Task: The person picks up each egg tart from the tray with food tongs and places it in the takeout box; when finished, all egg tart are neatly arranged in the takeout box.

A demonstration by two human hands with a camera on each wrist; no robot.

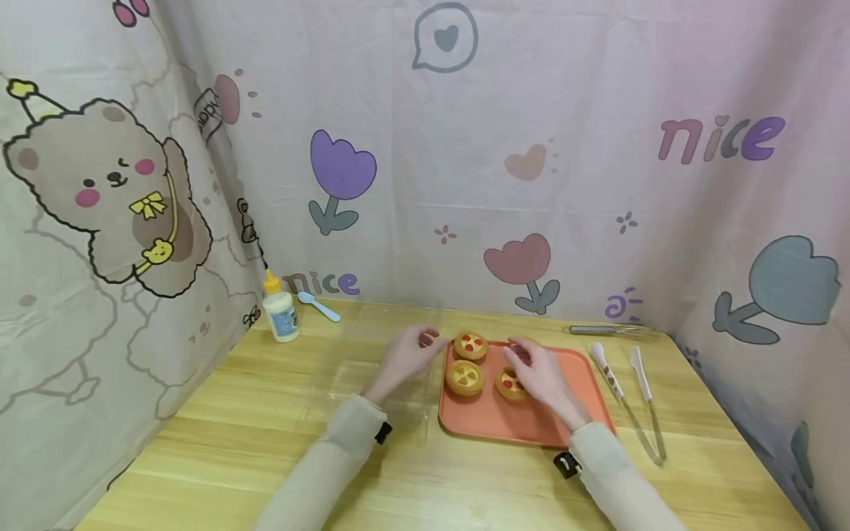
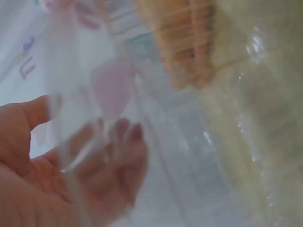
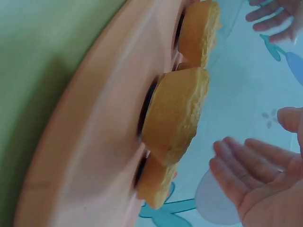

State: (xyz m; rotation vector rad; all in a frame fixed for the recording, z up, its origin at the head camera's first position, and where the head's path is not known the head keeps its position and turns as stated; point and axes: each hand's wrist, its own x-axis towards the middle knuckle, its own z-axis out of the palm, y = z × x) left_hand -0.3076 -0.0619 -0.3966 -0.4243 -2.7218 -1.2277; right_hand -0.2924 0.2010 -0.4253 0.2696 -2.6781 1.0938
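Note:
My left hand (image 1: 408,355) is at the left edge of the orange tray (image 1: 584,376), by a clear plastic container (image 1: 352,372). Through the clear plastic in the left wrist view, its fingers (image 2: 118,165) look loosely bent, thumb apart. Above the tray hovers my right hand (image 1: 536,372), fingers relaxed and nothing in them. An egg tart with red pieces (image 1: 510,385) lies just beside it, and another is mostly hidden behind it. On the tray's left side sit a red-dotted tart (image 1: 471,344) and a plain yellow tart (image 1: 465,377).
Tongs (image 1: 640,413) lie right of the tray, with a whisk (image 1: 607,330) behind. At the back left are a white bottle with a yellow cap (image 1: 282,313) and a light blue spoon (image 1: 320,306). A printed curtain (image 1: 425,221) hangs behind the table.

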